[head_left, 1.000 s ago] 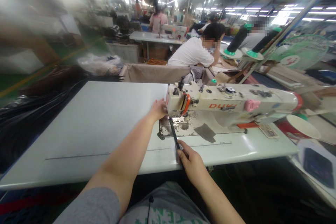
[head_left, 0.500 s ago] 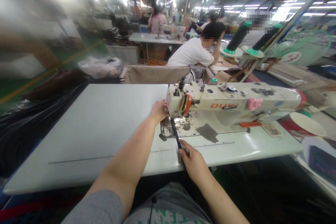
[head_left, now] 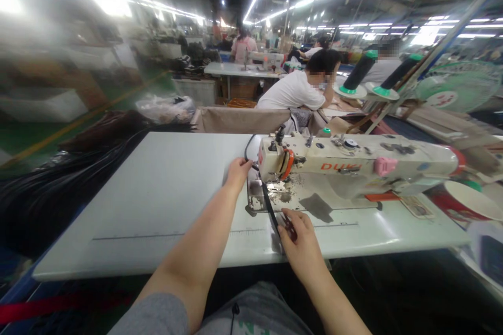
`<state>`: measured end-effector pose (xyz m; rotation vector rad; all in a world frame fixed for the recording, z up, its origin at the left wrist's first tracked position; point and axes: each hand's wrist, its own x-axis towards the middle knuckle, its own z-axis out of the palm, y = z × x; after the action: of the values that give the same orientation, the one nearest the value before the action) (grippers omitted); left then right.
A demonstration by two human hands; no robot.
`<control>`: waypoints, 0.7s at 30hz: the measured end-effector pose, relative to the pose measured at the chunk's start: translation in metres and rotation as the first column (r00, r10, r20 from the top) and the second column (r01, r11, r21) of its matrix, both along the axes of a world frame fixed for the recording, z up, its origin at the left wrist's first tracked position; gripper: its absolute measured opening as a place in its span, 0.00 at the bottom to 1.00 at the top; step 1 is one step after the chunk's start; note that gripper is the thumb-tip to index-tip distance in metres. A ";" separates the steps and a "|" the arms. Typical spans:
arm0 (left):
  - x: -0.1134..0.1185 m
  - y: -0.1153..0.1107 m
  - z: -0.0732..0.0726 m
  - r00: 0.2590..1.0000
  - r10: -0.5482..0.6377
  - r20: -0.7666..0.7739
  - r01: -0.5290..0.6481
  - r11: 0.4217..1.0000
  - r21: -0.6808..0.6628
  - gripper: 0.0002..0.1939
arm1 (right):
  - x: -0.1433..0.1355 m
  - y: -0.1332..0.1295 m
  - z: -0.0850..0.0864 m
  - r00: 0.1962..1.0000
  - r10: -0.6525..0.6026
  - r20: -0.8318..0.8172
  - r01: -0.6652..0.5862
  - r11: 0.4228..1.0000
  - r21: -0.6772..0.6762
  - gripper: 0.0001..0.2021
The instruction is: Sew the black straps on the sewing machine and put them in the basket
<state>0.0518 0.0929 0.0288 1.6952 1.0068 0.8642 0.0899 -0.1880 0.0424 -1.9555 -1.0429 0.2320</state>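
A black strip (head_left: 270, 205) runs from under the needle end of the sewing machine (head_left: 353, 159) down toward the front edge of the white table (head_left: 157, 183). Behind the needle, part of the strip curves up along the left of the machine head. My left hand (head_left: 238, 171) pinches the strip at that side. My right hand (head_left: 297, 230) is in front of the machine, its fingers curled around a small dark reddish tool (head_left: 290, 227), with the strip passing beside the thumb and fingertips.
Dark strips (head_left: 78, 178) are heaped left of the table. Behind it stand a fabric-lined bin (head_left: 243, 120) and a person in white (head_left: 291, 89) leaning forward. Thread cones (head_left: 357, 73) rise at the back right, near a green fan (head_left: 456, 86). A round container (head_left: 471, 201) sits at the right.
The view has shifted, so the table appears lower and farther right. A loop of strip now shows behind my left hand. My right hand's fingers have opened somewhat, showing the tool.
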 end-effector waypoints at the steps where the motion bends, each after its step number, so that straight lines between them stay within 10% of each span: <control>1: -0.004 -0.003 -0.001 0.999 0.020 0.040 -0.018 0.999 -0.038 0.14 | 0.001 0.000 0.000 1.000 -0.001 -0.002 0.001 1.000 0.013 0.18; 10: -0.057 -0.037 -0.004 0.925 0.111 0.363 -0.003 0.958 -0.285 0.17 | -0.016 0.022 0.021 0.960 0.176 -0.216 -0.171 0.984 0.042 0.19; 21: -0.122 -0.069 0.001 0.905 0.134 0.405 -0.045 0.974 -0.221 0.18 | -0.034 0.089 0.001 0.621 0.206 -0.756 -0.286 0.958 0.026 0.32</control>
<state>-0.0706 0.0242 0.0299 1.2240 0.8489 1.0874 0.0556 -0.0993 0.0431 -1.5190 -0.7170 1.1751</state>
